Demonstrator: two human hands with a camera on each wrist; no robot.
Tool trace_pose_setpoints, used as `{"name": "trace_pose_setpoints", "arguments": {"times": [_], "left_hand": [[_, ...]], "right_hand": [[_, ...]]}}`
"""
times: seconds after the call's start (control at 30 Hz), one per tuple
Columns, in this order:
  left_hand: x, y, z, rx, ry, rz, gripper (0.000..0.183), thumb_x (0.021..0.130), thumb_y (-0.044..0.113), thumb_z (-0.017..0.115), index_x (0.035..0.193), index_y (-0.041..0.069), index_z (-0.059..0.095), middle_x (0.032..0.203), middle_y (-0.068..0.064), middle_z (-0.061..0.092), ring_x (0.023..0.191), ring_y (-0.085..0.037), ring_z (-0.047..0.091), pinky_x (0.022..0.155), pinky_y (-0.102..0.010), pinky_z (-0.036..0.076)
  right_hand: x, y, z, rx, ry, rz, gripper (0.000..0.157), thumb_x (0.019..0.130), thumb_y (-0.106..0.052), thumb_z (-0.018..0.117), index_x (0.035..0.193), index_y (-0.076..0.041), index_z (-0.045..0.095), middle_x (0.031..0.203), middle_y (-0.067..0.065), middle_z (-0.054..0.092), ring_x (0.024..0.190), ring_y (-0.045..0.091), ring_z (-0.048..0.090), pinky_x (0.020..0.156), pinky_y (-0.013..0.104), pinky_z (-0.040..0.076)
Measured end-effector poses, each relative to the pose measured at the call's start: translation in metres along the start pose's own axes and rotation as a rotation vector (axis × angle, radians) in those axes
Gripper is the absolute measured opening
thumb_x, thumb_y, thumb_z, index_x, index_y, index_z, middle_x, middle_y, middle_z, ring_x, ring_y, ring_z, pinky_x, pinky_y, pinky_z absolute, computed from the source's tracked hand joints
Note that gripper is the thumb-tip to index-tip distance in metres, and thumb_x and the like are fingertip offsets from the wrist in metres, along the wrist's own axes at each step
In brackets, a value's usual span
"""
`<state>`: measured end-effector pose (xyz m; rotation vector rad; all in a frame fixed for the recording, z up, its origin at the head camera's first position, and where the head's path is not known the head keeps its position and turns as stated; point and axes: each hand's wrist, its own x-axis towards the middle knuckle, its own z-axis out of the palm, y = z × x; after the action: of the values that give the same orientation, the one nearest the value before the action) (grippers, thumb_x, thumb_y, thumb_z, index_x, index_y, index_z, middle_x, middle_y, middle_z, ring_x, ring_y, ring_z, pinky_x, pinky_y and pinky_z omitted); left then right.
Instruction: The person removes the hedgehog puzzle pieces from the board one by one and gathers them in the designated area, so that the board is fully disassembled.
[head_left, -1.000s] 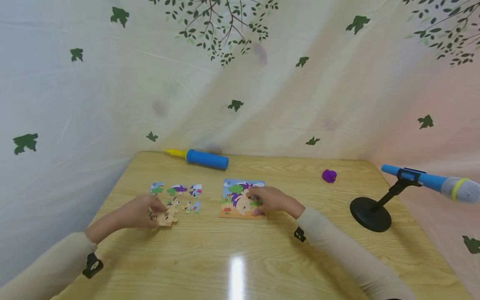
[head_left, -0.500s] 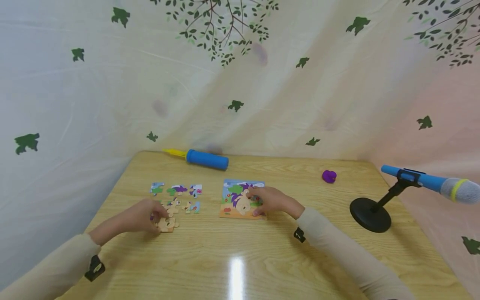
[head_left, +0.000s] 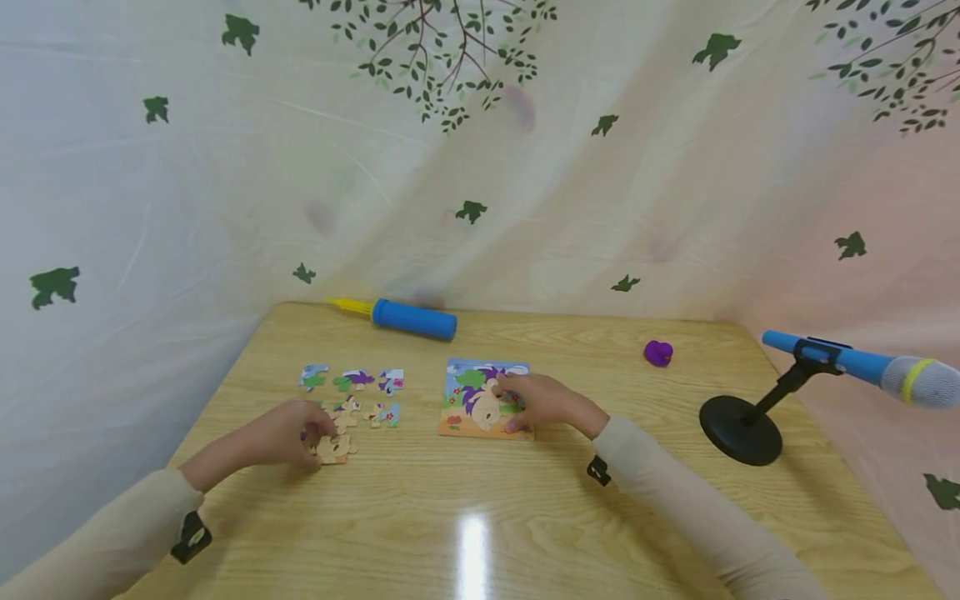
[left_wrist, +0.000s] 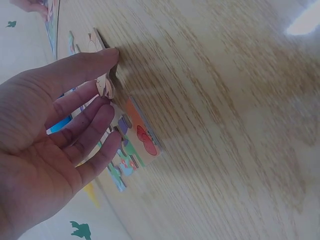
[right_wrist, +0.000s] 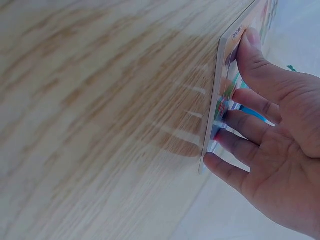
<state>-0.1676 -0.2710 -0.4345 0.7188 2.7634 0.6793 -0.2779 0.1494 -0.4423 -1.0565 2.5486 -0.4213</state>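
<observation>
In the head view my left hand (head_left: pixel 292 433) is at the left of the table, over a group of loose jigsaw pieces. Its thumb and fingertips pinch a beige jigsaw piece (head_left: pixel 334 450), which looks slightly tilted in the left wrist view. An orange piece with a red shape (left_wrist: pixel 143 139) lies below the fingers there. My right hand (head_left: pixel 547 400) rests on a square picture board (head_left: pixel 468 427) showing a purple-haired cartoon figure. In the right wrist view the thumb (right_wrist: pixel 253 37) lies on the board near its edge, and the loosely bent fingers touch its surface. The hand covers part of the picture.
Several jigsaw pieces (head_left: pixel 358 379) lie beyond the left hand. A blue pump with a yellow tip (head_left: pixel 414 319) is at the back. To the right are a small purple object (head_left: pixel 658 353) and a blue microphone (head_left: pixel 862 362) on a black stand (head_left: pixel 741 429). A patterned cloth hangs behind.
Over the first half second my left hand shifted slightly toward me with the beige jigsaw piece, and has since stayed still. My right hand and the board have not visibly moved.
</observation>
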Motion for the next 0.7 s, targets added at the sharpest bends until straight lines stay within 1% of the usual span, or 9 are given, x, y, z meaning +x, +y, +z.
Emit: {"name": "trace_pose_setpoints", "arguments": {"times": [0.2, 0.43, 0.57, 0.7], "left_hand": [[0.0007, -0.0011, 0.0004, 0.012, -0.002, -0.002, 0.035, 0.067, 0.014, 0.091, 0.097, 0.006, 0.074, 0.088, 0.005, 0.068, 0.077, -0.004, 0.056, 0.067, -0.023, 0.05], [0.0014, -0.0016, 0.0011, 0.015, -0.009, -0.023, 0.036, 0.068, 0.015, 0.091, 0.098, 0.007, 0.073, 0.092, 0.004, 0.069, 0.081, -0.005, 0.059, 0.071, -0.027, 0.054], [0.0019, -0.0013, 0.0013, -0.002, -0.016, -0.033, 0.036, 0.068, 0.014, 0.091, 0.099, 0.008, 0.072, 0.093, 0.004, 0.069, 0.082, -0.006, 0.06, 0.072, -0.027, 0.054], [0.0016, -0.0023, 0.0017, -0.022, -0.013, -0.018, 0.038, 0.067, 0.013, 0.092, 0.098, 0.009, 0.07, 0.092, 0.004, 0.068, 0.082, -0.007, 0.06, 0.072, -0.027, 0.054]], "right_hand": [[0.0004, 0.0001, 0.0, -0.009, 0.001, -0.003, 0.06, 0.089, -0.028, 0.079, 0.141, -0.007, 0.059, 0.159, 0.022, 0.04, 0.147, 0.041, 0.04, 0.117, 0.055, 0.037], [0.0005, 0.0003, 0.0003, -0.011, 0.0, -0.004, 0.061, 0.089, -0.028, 0.078, 0.141, -0.006, 0.058, 0.158, 0.022, 0.042, 0.146, 0.04, 0.041, 0.118, 0.054, 0.037], [-0.0001, 0.0, 0.0001, -0.011, -0.001, -0.001, 0.061, 0.089, -0.028, 0.078, 0.142, -0.006, 0.058, 0.157, 0.022, 0.043, 0.146, 0.041, 0.041, 0.118, 0.055, 0.036], [0.0, 0.0, 0.0002, -0.01, -0.001, 0.003, 0.061, 0.089, -0.028, 0.078, 0.141, -0.006, 0.058, 0.158, 0.022, 0.042, 0.146, 0.041, 0.041, 0.118, 0.055, 0.036]]}}
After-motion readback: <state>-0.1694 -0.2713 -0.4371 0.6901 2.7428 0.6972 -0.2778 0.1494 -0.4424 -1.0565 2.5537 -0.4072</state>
